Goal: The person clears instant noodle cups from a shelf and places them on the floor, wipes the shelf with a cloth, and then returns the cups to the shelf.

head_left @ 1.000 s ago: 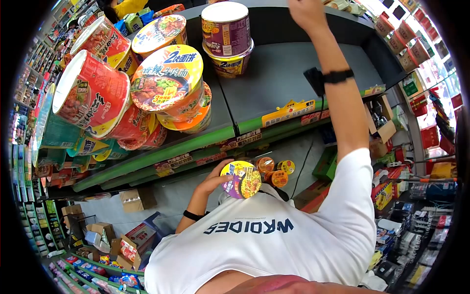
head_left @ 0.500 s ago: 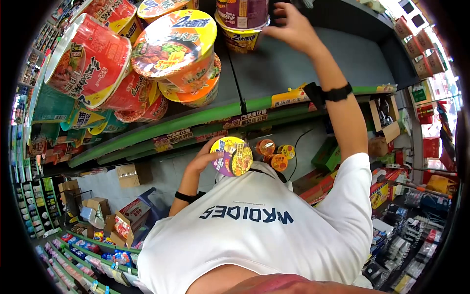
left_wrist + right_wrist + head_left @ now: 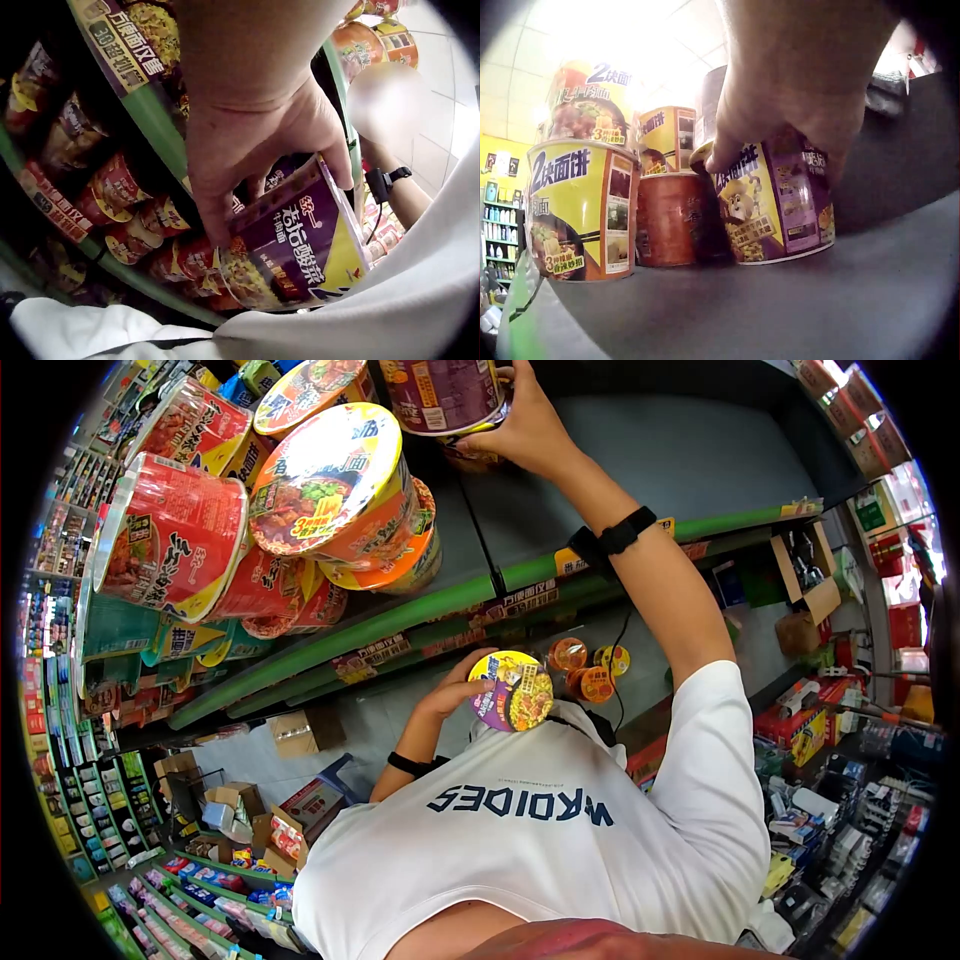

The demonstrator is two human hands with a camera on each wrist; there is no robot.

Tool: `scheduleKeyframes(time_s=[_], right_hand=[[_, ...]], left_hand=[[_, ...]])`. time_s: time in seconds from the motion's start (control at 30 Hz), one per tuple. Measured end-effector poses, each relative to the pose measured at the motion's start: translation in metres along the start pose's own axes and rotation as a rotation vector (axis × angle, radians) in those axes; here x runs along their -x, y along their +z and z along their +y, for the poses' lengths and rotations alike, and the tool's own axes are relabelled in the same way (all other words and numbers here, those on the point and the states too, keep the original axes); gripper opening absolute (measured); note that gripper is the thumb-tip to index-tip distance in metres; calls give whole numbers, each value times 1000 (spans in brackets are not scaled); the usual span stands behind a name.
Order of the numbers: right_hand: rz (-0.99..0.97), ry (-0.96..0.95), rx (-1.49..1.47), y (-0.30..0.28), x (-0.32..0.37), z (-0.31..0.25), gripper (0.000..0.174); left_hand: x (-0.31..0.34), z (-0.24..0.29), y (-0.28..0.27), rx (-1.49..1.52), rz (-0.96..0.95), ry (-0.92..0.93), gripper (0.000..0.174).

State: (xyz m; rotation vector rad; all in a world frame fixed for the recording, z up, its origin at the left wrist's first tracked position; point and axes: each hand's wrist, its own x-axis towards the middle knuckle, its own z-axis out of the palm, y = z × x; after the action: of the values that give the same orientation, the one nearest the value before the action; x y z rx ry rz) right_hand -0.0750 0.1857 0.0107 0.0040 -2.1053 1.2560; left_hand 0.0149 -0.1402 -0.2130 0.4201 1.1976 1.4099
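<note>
My left hand (image 3: 448, 697) holds a purple and yellow instant noodle tub (image 3: 518, 698) close to the front of the white shirt. In the left wrist view its thumb and fingers (image 3: 216, 217) span the tub's end. On the shelf, my right hand (image 3: 535, 422) grips the lower tub (image 3: 780, 206) of a two-high purple stack, around its upper part. The upper purple tub (image 3: 440, 395) sits on top of it. The lower tub's base is at the dark shelf surface in the right wrist view, and some right fingers are hidden behind it.
Stacked red and orange noodle tubs (image 3: 325, 490) stand left of the purple pair. The dark shelf (image 3: 640, 470) has a green front edge (image 3: 540, 570) with price labels. Several small orange tubs (image 3: 590, 670) are below, beyond the shirt. Cardboard boxes (image 3: 295, 735) lie on the floor.
My right hand has come down and left from the far part of the shelf to the purple stack and now grips the lower tub. My left hand keeps its tub.
</note>
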Motion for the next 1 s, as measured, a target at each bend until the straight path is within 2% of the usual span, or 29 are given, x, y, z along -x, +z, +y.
scheduleKeyframes(time_s=[0.03, 0.1, 0.2, 0.23, 0.3, 0.33, 0.47, 0.57, 0.67, 0.83, 0.93, 1.0], right_hand=[[3, 11, -3, 3, 3, 0, 133], [77, -88, 217, 4, 2, -4, 133], [194, -25, 339, 4, -13, -25, 133], [195, -17, 337, 3, -20, -35, 133], [142, 17, 117, 2, -34, -52, 133], [133, -71, 12, 8, -40, -44, 127], [219, -22, 202, 26, -39, -44, 122], [200, -52, 100, 19, -42, -45, 126], [256, 0, 193, 3, -35, -45, 128], [270, -48, 187, 2, -30, -29, 133], [275, 172, 226, 5, -20, -21, 132], [274, 155, 188, 10, -12, -10, 130]], left_hand=[[3, -3, 0, 1, 0, -12, 74], [2, -3, -2, 2, 1, -20, 73], [6, -4, -2, 18, 40, -7, 71], [7, -6, -4, 17, 41, -15, 71], [4, -7, -9, 22, 38, -13, 71], [4, -6, -10, 20, 37, -12, 72], [2, -11, -13, 47, 62, -33, 72], [6, -6, -7, 55, 78, -44, 73], [8, -8, -6, 78, 77, -19, 72], [6, -27, -21, 92, 99, -42, 71], [6, -15, -15, 46, 97, -31, 71], [3, -14, -16, 57, 85, -20, 71]])
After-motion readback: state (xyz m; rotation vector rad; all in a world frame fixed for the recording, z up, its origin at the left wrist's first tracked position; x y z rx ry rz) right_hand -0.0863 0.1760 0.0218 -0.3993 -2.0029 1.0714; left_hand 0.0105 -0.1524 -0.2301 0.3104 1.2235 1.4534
